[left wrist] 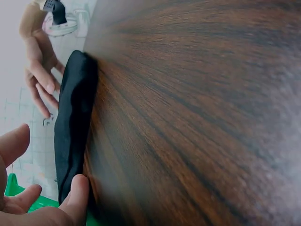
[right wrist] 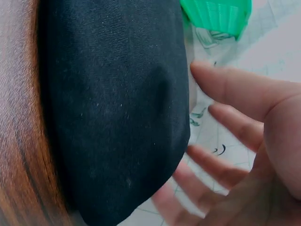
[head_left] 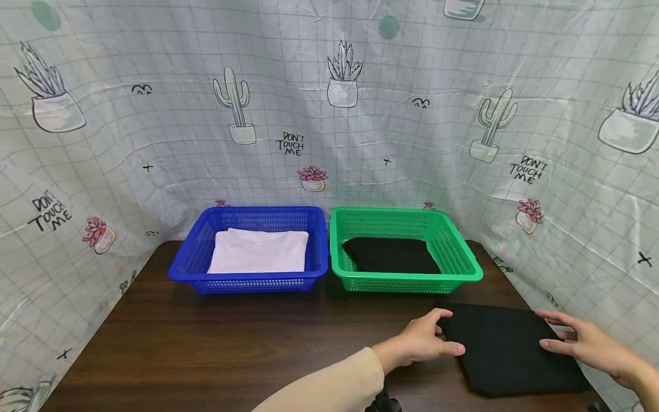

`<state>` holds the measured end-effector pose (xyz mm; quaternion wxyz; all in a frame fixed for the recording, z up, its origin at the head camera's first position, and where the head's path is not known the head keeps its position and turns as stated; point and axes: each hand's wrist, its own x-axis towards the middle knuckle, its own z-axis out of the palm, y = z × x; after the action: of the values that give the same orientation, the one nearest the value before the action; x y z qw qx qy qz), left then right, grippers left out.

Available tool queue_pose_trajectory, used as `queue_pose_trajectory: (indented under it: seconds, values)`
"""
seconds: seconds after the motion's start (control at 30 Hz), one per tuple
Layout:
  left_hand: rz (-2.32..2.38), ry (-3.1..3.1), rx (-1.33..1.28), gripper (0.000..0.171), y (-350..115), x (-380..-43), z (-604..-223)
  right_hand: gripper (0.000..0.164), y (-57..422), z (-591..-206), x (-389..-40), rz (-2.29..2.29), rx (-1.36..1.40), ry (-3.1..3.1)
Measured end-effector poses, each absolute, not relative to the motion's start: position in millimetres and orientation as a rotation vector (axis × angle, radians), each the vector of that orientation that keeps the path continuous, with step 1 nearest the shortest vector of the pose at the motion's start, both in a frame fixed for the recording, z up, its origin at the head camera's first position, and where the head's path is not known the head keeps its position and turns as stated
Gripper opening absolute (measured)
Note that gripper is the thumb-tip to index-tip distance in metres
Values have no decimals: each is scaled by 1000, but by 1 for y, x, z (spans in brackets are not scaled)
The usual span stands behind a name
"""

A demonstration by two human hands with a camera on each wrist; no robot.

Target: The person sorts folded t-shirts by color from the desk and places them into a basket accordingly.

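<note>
A folded black cloth lies flat at the right side of the brown table, close to its edge. My left hand is at the cloth's left edge, thumb and fingers spread apart. In the left wrist view one fingertip overlaps the cloth's near end. On the opposite side, my right hand hovers by the right edge, its thumb over the cloth. The right wrist view has the right hand's fingers loosely bent beside the cloth, a gap between thumb and fingers.
At the back of the table stand a blue basket holding folded white cloth and, beside it, a green basket with folded black cloth. A cactus-print curtain hangs behind and along both sides.
</note>
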<state>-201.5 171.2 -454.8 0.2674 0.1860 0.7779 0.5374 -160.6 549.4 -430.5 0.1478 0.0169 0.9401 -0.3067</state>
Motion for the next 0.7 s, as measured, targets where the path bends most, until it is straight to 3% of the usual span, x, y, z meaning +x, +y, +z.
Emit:
queue_pose_trajectory:
  seconds: [0.23,0.7]
  values:
    - [1477,2104,456,59,178,-203,-459,86,548,-433,-159,-895,164,2597]
    - [1435,2184,428,62,188,-201,-460,78,535,-443,-159,-1085,12,2570]
